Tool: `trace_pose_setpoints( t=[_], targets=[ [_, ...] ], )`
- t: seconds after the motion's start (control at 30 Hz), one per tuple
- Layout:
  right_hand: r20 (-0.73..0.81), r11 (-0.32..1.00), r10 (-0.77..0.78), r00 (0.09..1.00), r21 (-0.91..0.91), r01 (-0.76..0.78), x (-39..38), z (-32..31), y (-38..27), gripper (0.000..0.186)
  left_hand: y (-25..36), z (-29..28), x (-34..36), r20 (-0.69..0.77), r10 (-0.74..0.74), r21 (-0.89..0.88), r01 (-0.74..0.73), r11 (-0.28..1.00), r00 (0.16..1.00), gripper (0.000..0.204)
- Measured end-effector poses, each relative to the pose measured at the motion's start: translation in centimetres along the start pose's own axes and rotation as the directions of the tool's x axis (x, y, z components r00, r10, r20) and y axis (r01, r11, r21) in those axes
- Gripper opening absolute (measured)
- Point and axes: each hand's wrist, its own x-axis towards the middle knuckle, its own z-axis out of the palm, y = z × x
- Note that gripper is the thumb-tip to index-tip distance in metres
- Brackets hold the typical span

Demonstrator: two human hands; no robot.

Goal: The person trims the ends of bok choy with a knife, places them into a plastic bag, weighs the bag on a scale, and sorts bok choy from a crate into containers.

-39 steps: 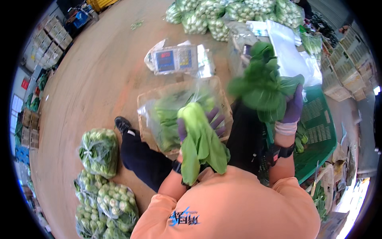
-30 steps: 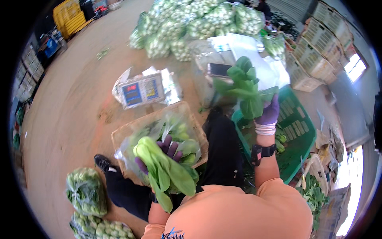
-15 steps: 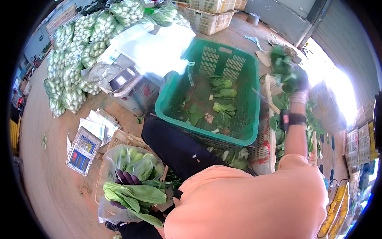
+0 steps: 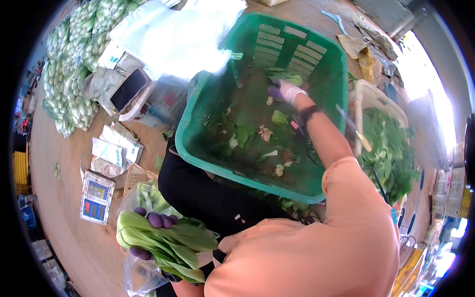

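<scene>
Green crate (image 4: pixel 326 69) | right grip (image 4: pixel 286 92) now inside | left grip (image 4: pixel 157 220) still holds greens (image 4: pixel 163 242)

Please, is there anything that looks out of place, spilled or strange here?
Yes: a knife lies at the pale crate's edge, uncovered blade toward the green basket, where the right hand is. Loose leaf scraps and a brownish clump also litter the basket's bottom, looking untidy.

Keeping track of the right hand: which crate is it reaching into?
The large green crate in mid-view, with the right hand inside its rim. The white crate stands to its right; the tan crate is at lower left.
</scene>
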Motion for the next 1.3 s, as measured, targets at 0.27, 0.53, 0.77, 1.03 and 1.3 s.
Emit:
trace_pose_setpoints(
  t=[0.27,0.53,0.77,1.03,1.3],
  targets=[
    [-0.008,0.802,0.406,0.914,-0.477,-0.36,3.4,16.3,11.4,0.063,-5.8,2.2,6.8,-0.036,-0.209,-0.033,0.208,0.978,0.977,0.094],
    [0.103,-0.488,-0.269,0.958,0.843,-0.227,-1.4,6.0,-3.0,0.055,-6.0,0.0,6.9,0.238,-0.127,-0.143,0.164,0.976,0.963,0.089],
    [-0.002,-0.431,-0.813,0.582,0.675,-0.599,-5.6,3.4,-10.0,0.065,-6.8,1.5,6.2,0.022,-0.186,-0.128,0.187,0.974,0.982,0.088],
    [0.233,-0.213,-0.855,0.462,0.655,-0.725,-7.7,5.8,-13.2,0.054,-5.7,1.9,6.2,0.025,-0.162,-0.122,0.164,0.979,0.986,0.091],
    [-0.215,0.552,-0.463,0.86,0.689,0.47,-11.3,5.6,-17.1,0.076,-6.2,2.0,6.4,0.007,-0.102,0.1,0.101,0.99,0.995,0.091]
  ],
)
